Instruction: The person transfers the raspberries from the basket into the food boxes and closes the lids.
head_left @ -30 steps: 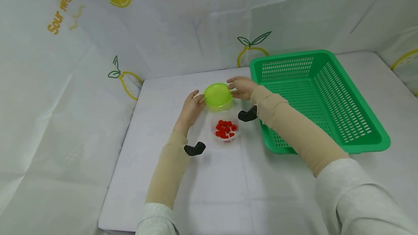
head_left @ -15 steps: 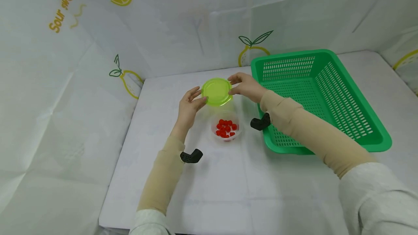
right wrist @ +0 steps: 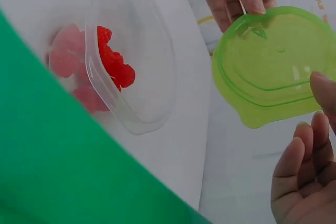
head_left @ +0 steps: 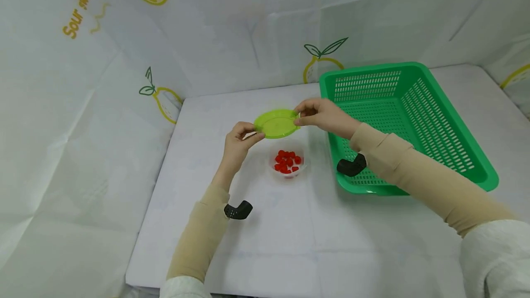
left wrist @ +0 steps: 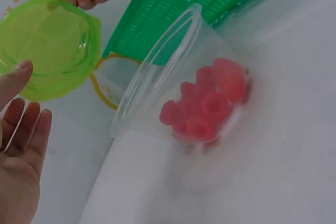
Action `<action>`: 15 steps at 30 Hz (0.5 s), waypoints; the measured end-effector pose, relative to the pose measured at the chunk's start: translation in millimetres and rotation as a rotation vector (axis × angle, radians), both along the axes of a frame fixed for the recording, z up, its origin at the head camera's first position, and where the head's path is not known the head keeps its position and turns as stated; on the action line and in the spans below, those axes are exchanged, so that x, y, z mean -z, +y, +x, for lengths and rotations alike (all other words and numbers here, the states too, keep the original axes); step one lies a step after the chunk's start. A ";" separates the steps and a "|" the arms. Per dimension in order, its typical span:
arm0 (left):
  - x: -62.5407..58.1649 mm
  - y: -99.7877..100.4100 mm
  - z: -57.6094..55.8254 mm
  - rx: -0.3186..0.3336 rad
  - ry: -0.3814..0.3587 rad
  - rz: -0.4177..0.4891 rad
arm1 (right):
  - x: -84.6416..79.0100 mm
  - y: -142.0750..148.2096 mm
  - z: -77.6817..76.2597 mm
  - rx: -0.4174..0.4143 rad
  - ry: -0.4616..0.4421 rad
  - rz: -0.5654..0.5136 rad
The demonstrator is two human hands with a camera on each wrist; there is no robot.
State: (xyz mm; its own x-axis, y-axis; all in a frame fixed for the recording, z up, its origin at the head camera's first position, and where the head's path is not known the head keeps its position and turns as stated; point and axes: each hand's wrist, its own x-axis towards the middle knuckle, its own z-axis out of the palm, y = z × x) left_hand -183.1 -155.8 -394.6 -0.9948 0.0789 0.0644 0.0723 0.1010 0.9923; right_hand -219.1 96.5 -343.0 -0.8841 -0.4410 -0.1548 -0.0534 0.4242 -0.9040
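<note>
A translucent yellow-green lid (head_left: 276, 124) hangs tilted above the table, held between my two hands. My left hand (head_left: 238, 144) pinches its left edge between thumb and fingers. At the opposite edge, my right hand (head_left: 325, 116) pinches it the same way. Just in front of the lid, a clear plastic tub (left wrist: 157, 77) stands uncovered on the table. Several raspberries (right wrist: 116, 61) lie in the bottom of the tub, touching neither hand. Both wrist views show the lid's rim with a small tab.
A large green plastic basket (head_left: 418, 70) with slotted walls stands to the right, under my right forearm. The white-covered table (head_left: 285, 233) ends at its left side near a white cloth (head_left: 83, 160) printed with lemons, which also hangs behind.
The lid, first low behind the tub, has been lifted and is now tilted differently. Both hands have come closer to me and now pinch its edges. Tub and basket stay put.
</note>
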 end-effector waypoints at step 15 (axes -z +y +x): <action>4.3 -6.5 31.6 0.144 -0.027 -0.072 | -1.0 14.6 27.1 -0.309 0.124 0.286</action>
